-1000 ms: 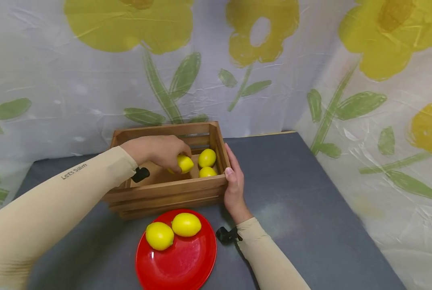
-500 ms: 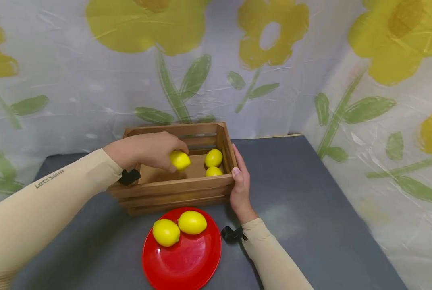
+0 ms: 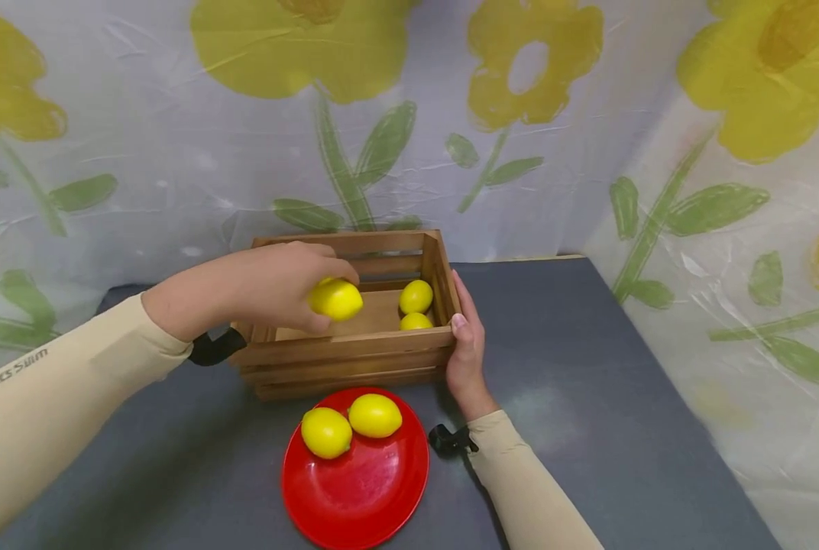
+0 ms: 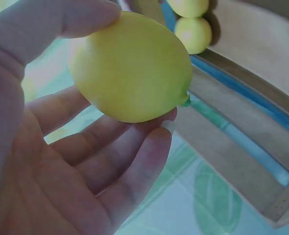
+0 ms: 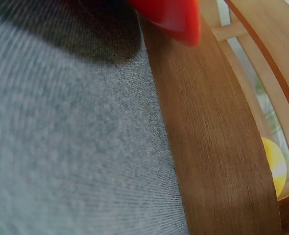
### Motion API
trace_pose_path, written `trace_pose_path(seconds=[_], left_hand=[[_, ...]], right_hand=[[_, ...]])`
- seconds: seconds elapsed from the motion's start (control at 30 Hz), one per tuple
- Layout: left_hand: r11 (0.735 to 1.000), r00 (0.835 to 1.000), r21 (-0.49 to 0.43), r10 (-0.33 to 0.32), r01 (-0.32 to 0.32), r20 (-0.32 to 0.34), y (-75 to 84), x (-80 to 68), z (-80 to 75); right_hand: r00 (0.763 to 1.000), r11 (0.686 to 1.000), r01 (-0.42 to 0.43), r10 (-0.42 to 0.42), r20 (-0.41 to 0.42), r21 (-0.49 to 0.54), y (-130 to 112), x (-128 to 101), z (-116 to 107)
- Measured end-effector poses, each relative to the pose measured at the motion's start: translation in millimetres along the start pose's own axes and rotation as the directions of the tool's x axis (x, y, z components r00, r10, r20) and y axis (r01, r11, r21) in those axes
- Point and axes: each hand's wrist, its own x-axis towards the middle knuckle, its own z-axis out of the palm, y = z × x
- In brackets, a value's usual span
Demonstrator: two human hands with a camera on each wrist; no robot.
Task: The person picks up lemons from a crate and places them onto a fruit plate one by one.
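My left hand (image 3: 272, 283) holds a yellow lemon (image 3: 337, 299) over the left part of a slatted wooden crate (image 3: 347, 359). In the left wrist view the thumb lies on top of this lemon (image 4: 130, 68) and the fingertips are beneath it. Flat against the crate's right end lies my right hand (image 3: 467, 355), fingers extended, thumb at the front corner. Inside the crate, at its right end, sit two lemons (image 3: 416, 296). Two more lemons (image 3: 375, 415) rest on a red plate (image 3: 361, 496) in front of the crate.
The crate and plate stand on a dark grey table (image 3: 574, 397). Behind and to the right hangs a pale curtain (image 3: 244, 153) with painted yellow flowers. The crate's back is close to it. Black wrist cameras (image 3: 451, 439) sit at both wrists.
My left hand has lifted the lemon from low in the crate and drawn it up and leftward. The right hand stays at the crate's end. The whole view has shifted slightly.
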Motion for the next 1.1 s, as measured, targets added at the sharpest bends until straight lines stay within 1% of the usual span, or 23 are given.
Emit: trace_pose_path(seconds=[0.2, 0.3, 0.43, 0.53, 0.63, 0.73, 0.83, 0.97, 1.1], left_hand=[[1.000, 1.000, -0.016, -0.012, 0.011, -0.026, 19.6, -23.2, -3.0], [1.000, 1.000, -0.025, 0.004, -0.005, -0.025, 27.7, -32.9, -0.2], [0.999, 0.999, -0.027, 0.045, -0.046, -0.019, 35.6, -43.8, 9.5], [0.998, 0.998, -0.027, 0.061, -0.061, 0.000, 39.5, -51.7, 21.2], [0.997, 0.998, -0.046, 0.062, -0.061, 0.027, 41.8, -58.4, 37.1], [0.994, 0.997, -0.094, 0.060, -0.055, 0.055, 42.3, -64.8, 54.1], [0.990, 0.996, -0.118, 0.079, -0.073, 0.049, 42.9, -71.6, 71.4], [0.984, 0.992, -0.135, 0.119, -0.113, 0.032, 45.5, -78.0, 95.1], [0.984, 0.992, -0.143, 0.118, -0.110, 0.042, 47.2, -85.0, 117.2]], right_hand=[[1.000, 1.000, -0.001, 0.001, -0.006, -0.001, -2, 1, -4], [1.000, 1.000, -0.011, 0.011, -0.011, -0.012, -4, 0, -6], [1.000, 1.000, -0.017, 0.017, -0.016, -0.016, -6, 0, -8], [1.000, 1.000, -0.018, 0.018, -0.016, -0.013, -7, 1, -8], [1.000, 1.000, -0.019, 0.019, -0.012, -0.012, -7, 2, -8], [1.000, 1.000, -0.025, 0.025, -0.007, -0.010, -6, 1, -8], [1.000, 1.000, -0.028, 0.028, -0.003, -0.008, -5, 1, -6], [1.000, 1.000, -0.019, 0.019, -0.013, 0.000, -3, 0, -5], [1.000, 1.000, -0.022, 0.022, -0.010, 0.001, -2, -1, -5]])
